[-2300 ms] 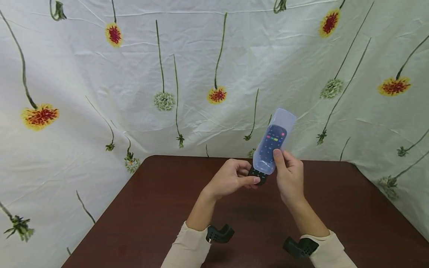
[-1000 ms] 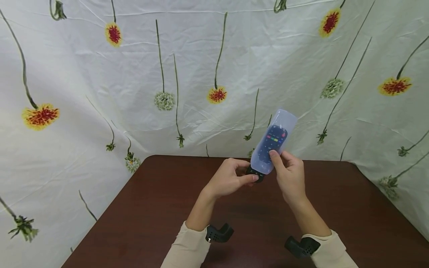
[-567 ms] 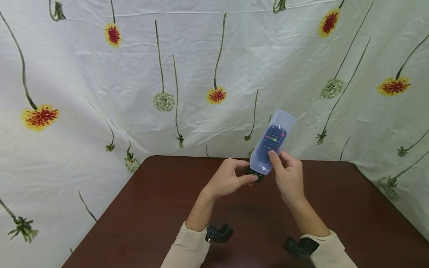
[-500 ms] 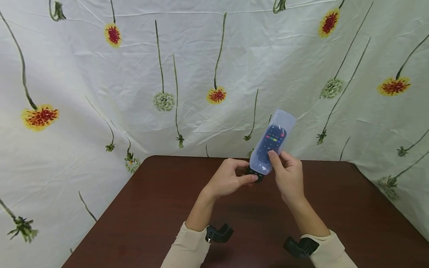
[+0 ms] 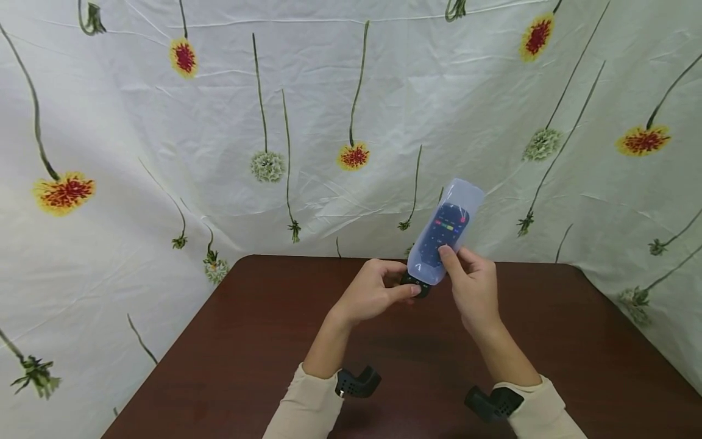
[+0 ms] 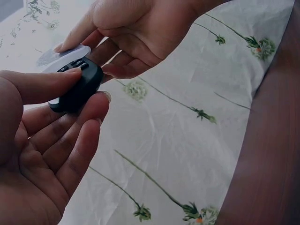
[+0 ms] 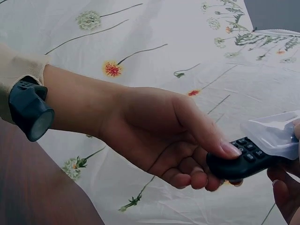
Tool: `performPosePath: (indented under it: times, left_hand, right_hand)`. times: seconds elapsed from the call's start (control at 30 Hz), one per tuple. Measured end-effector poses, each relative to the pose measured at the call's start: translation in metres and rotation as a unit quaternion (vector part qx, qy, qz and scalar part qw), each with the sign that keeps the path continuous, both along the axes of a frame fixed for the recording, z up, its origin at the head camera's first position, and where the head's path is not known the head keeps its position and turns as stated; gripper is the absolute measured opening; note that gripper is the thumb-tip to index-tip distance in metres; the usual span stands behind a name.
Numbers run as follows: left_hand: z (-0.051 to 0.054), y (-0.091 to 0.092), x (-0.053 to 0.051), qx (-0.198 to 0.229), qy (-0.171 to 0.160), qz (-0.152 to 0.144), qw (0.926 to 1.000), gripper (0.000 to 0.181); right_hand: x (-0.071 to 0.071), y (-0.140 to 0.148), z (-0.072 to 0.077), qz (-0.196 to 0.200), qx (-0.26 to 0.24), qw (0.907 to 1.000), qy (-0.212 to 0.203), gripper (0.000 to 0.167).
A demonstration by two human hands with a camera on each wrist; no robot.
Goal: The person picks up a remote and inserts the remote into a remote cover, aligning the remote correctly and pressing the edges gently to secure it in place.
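A black remote with coloured buttons lies mostly inside a translucent bluish sleeve (image 5: 463, 194), tilted up to the right above the table. Its bare lower end (image 5: 418, 285) sticks out, pinched by my left hand (image 5: 372, 294), thumb on top. My right hand (image 5: 476, 291) grips the sleeve's right side, thumb on its front. The sleeve's upper part extends past the remote. In the left wrist view, left fingers cup the remote (image 6: 82, 91) from below. The right wrist view shows the left thumb on the remote's keys (image 7: 247, 154), beside the sleeve mouth (image 7: 276, 136).
A dark red-brown table (image 5: 263, 341) lies beneath both hands. Behind and around it hangs a pale cloth (image 5: 208, 122) printed with flowers. Black devices are strapped on the left wrist (image 5: 359, 383) and the right wrist (image 5: 493, 403).
Compared with the earliest frame, less of the remote's lower end shows below the sleeve. Sleeve and remote have shifted slightly left, and the right thumb sits a little further left on the sleeve.
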State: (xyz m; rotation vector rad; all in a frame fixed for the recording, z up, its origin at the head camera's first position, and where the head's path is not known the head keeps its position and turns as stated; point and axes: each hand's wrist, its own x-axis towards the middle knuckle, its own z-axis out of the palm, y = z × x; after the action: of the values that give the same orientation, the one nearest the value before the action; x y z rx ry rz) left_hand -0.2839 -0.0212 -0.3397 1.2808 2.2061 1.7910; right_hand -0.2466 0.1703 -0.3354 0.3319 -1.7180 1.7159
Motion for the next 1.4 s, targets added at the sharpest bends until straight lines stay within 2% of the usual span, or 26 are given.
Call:
performPosePath:
  times: [0.2, 0.53, 0.83, 1.17, 1.4]
  left_hand:
    - [0.001, -0.001, 0.001, 0.015, -0.013, -0.02, 0.9996, 0.025]
    - [0.0, 0.0, -0.001, 0.019, -0.023, -0.022, 0.9993, 0.025]
    - [0.001, -0.001, -0.002, 0.039, -0.028, -0.027, 0.9985, 0.025]
    - [0.0, -0.001, -0.002, 0.068, -0.049, -0.02, 0.9963, 0.025]
    - [0.0, -0.003, -0.002, 0.063, -0.053, -0.027, 0.9962, 0.024]
  right_hand:
    - [0.0, 0.004, 0.003, -0.013, -0.024, 0.9996, 0.013, 0.021]
    - [-0.001, 0.008, 0.001, -0.026, -0.023, 0.999, 0.028, 0.025]
    - [0.0, 0.002, 0.001, 0.003, -0.038, 0.9989, 0.028, 0.024]
    - [0.002, -0.007, -0.005, 0.037, 0.001, 0.9993, 0.008, 0.029]
    - [0.002, -0.005, -0.003, 0.05, 0.029, 0.9983, -0.01, 0.031]
